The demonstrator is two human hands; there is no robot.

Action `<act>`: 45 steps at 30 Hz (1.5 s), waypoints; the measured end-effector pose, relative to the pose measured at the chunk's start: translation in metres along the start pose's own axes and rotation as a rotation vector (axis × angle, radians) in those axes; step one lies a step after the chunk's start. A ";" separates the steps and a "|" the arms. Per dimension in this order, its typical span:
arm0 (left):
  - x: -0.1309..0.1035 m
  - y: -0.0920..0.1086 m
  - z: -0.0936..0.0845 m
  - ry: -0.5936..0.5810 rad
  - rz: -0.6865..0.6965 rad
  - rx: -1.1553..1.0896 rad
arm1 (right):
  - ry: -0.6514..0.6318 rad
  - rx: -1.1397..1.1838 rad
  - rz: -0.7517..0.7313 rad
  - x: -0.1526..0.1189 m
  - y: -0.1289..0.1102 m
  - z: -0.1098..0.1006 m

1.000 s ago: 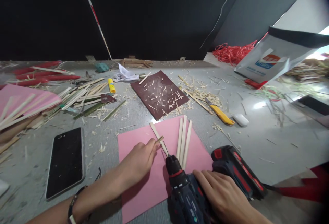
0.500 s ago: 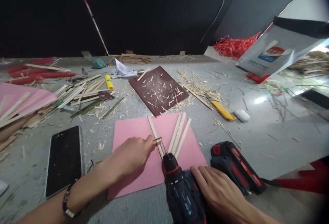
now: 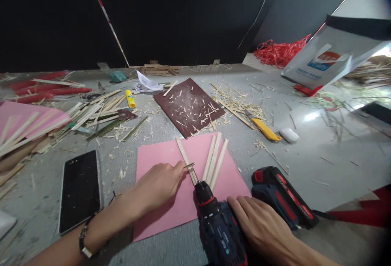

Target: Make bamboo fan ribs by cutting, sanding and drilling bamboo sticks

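Between thumb and fingers, my left hand (image 3: 160,182) pinches a small thin wooden strip (image 3: 189,165) at the tip of a drill bit (image 3: 196,174). Whether the bit has gone through it I cannot tell. My right hand (image 3: 259,219) is wrapped round a dark blue and black cordless drill (image 3: 221,229), which points away from me; its trigger is hidden. Under the hands lies a pink sheet (image 3: 161,225) bearing several pale flat strips: one (image 3: 185,157) by my left fingers, others (image 3: 215,160) fanned out to the right.
A phone (image 3: 80,192) lies left of my forearm. Beyond the pink sheet are a brown board (image 3: 191,107) with shavings, a yellow-handled knife (image 3: 264,129), a glue stick (image 3: 130,99) and a pile of strips (image 3: 94,111). The drill's battery (image 3: 284,196) sits right; a white bag (image 3: 332,60) stands behind.
The view has shifted slightly, and most things sit a little further right in it. Both hands keep their holds, with the small strip still at the bit's tip.
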State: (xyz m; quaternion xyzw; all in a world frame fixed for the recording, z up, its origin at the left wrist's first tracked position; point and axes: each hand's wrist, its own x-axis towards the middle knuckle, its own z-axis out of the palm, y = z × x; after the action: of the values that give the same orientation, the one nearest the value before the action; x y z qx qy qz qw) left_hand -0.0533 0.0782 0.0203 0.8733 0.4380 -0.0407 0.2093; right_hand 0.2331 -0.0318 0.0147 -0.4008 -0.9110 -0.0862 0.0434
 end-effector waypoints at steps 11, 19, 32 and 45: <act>-0.003 0.005 -0.008 0.009 0.013 0.013 | 0.149 -0.037 -0.039 -0.002 0.004 0.002; -0.004 0.008 -0.010 0.042 0.008 -0.013 | 0.115 0.002 0.002 -0.015 0.002 0.018; -0.001 -0.003 -0.003 0.032 0.043 -0.047 | 0.095 -0.045 -0.032 0.004 0.002 -0.001; -0.002 0.003 -0.004 0.003 -0.003 -0.025 | 0.047 -0.035 0.011 -0.002 -0.002 0.006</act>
State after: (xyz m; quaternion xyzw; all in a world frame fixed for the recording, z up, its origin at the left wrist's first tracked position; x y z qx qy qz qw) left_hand -0.0530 0.0766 0.0253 0.8701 0.4399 -0.0344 0.2196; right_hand 0.2328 -0.0330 0.0089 -0.4044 -0.9059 -0.1114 0.0584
